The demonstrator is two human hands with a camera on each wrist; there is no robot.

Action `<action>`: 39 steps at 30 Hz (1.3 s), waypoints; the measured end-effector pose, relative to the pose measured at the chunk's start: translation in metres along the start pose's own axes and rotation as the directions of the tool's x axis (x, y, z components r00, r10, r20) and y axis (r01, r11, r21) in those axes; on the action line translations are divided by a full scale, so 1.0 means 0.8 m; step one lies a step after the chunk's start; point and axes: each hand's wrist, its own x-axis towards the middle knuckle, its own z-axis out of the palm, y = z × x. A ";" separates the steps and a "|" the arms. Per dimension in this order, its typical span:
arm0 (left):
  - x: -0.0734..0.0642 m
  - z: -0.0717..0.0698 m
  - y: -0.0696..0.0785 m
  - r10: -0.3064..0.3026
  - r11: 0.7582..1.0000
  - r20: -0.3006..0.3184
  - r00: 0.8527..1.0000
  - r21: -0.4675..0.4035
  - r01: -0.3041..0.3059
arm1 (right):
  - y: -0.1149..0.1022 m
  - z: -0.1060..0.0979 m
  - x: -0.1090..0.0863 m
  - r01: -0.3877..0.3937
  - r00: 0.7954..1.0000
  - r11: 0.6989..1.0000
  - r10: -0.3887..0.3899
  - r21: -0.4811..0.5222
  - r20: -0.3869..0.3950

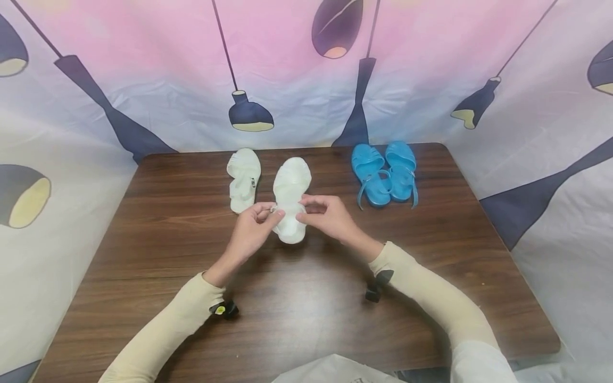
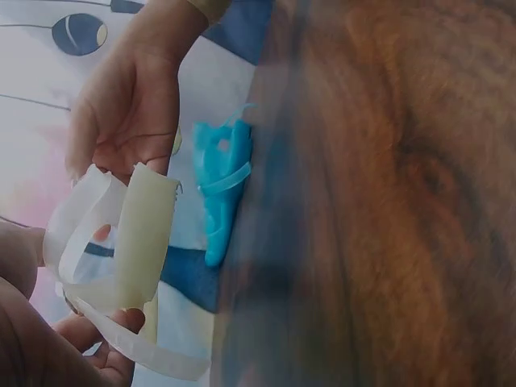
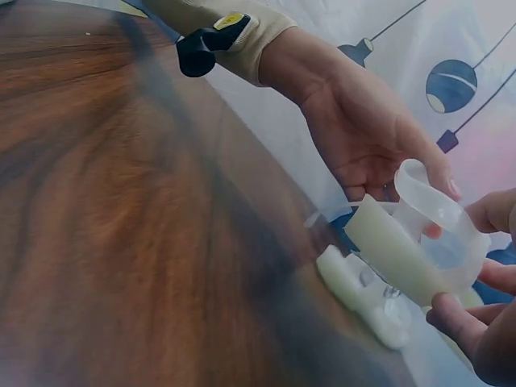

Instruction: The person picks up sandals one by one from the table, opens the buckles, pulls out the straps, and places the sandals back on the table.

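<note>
A white sandal is held up above the table, toe pointing away from me. My left hand pinches its left side near the heel, by the strap. On the opposite side, my right hand pinches the sandal's edge between thumb and fingers. The left wrist view shows the sandal's sole from the heel end, with a loose strap hanging free. Left of it, the other white sandal lies on the table, its buckle showing.
Two blue sandals stand side by side at the back right of the brown wooden table. A printed cloth with lamp pictures hangs behind the table's far edge and along both sides.
</note>
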 end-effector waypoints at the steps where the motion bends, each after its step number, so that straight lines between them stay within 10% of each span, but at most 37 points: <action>1: -0.001 0.003 -0.001 0.006 1.000 0.006 1.000 0.008 -0.006 | 0.003 -0.002 -0.003 -0.004 1.000 1.000 0.004 -0.001 -0.002; 39: -0.026 0.047 -0.022 -0.147 0.977 0.167 0.975 0.178 0.116 | 0.069 -0.029 -0.044 -0.188 0.982 0.982 0.187 0.009 0.030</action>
